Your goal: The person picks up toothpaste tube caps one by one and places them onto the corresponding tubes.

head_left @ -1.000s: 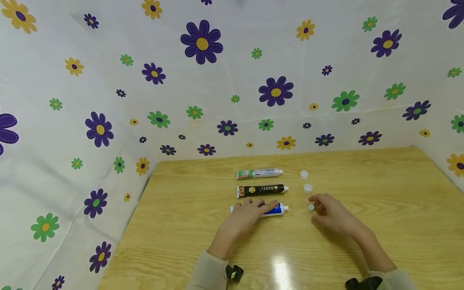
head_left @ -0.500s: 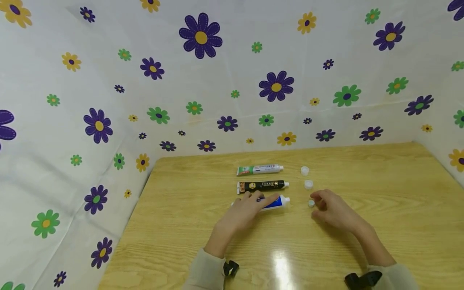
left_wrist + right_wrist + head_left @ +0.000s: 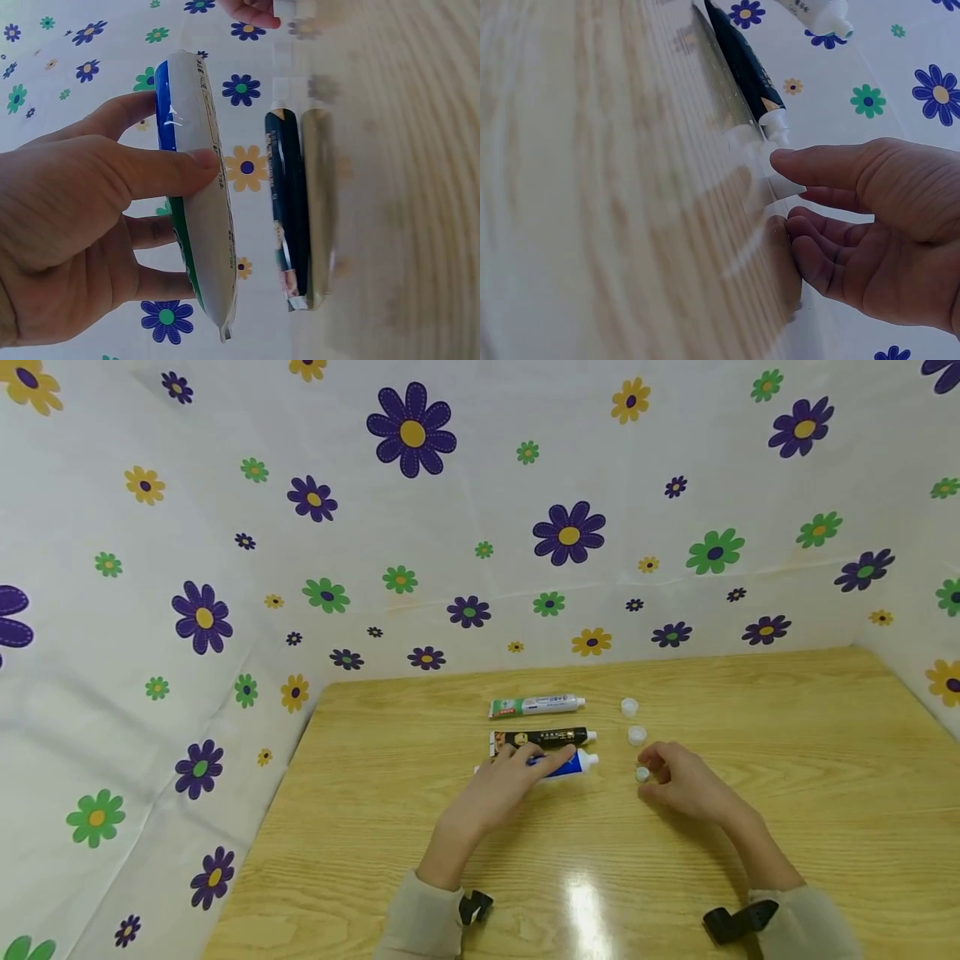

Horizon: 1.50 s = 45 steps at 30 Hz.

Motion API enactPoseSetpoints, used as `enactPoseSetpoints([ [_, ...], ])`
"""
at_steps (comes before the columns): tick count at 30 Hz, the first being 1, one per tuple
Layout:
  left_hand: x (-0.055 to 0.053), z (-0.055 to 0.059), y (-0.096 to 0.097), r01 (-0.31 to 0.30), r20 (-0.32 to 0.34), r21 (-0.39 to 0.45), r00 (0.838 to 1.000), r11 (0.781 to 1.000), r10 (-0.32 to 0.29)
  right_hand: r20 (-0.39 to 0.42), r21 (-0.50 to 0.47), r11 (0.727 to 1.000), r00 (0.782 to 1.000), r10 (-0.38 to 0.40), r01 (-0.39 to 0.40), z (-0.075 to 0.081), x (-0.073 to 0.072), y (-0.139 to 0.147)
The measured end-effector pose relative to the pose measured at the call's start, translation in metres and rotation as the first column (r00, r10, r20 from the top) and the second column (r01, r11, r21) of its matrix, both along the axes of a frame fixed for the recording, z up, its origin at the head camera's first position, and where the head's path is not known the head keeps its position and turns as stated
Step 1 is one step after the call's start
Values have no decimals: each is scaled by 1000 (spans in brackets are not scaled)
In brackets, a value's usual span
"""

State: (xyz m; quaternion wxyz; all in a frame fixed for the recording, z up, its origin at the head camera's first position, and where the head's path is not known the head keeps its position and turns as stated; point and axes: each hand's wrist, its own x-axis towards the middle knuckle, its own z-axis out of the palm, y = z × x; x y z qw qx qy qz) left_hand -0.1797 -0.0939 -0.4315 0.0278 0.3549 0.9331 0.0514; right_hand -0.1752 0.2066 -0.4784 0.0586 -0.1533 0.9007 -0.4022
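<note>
My left hand (image 3: 495,785) holds a blue-and-white toothpaste tube (image 3: 199,165), thumb on one side and fingers on the other. The tube is lifted off the table, and its uncapped nozzle (image 3: 592,759) points right. My right hand (image 3: 690,783) is low at the tabletop, thumb and index finger closed in around a small white cap (image 3: 642,774). In the right wrist view the cap (image 3: 786,185) sits between thumb and index finger, the other fingers curled. A black toothpaste tube (image 3: 570,737) lies just behind the lifted one, partly covered by the left hand.
Farther back lies a green-and-silver toothpaste tube (image 3: 536,705). Two larger whitish caps (image 3: 637,735) stand in a row beyond the right hand. The glossy wooden table (image 3: 360,827) meets a flower-printed white cloth (image 3: 480,510) at the back and sides.
The left hand has raised the blue-and-white tube from the table. The right hand's thumb and index finger have drawn closer together around the small cap. The head view has shifted slightly.
</note>
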Motion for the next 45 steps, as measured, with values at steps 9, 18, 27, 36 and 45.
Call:
enactPoseSetpoints([
  [9, 3, 22, 0, -46, -5, 27, 999, 999, 46, -31, 7, 1000, 1000, -3, 3, -4, -4, 0],
  [18, 5, 33, 1, -56, -24, 66, 998, 996, 57, -12, 1, 1000, 1000, 1, -1, -1, -4, 0],
  [27, 0, 39, -4, -50, -22, 132, 998, 990, 53, -4, -44, 997, 998, -60, 59, 25, 4, -10],
  [36, -3, 48, -6, -8, -40, 242, 999, 970, 18, -163, -142, 988, 983, -90, 66, 57, 12, -24],
  [45, -2, 44, -8, 65, -137, 345, 990, 936, -18, -319, -210, 976, 940, -124, 57, 73, 26, -29],
])
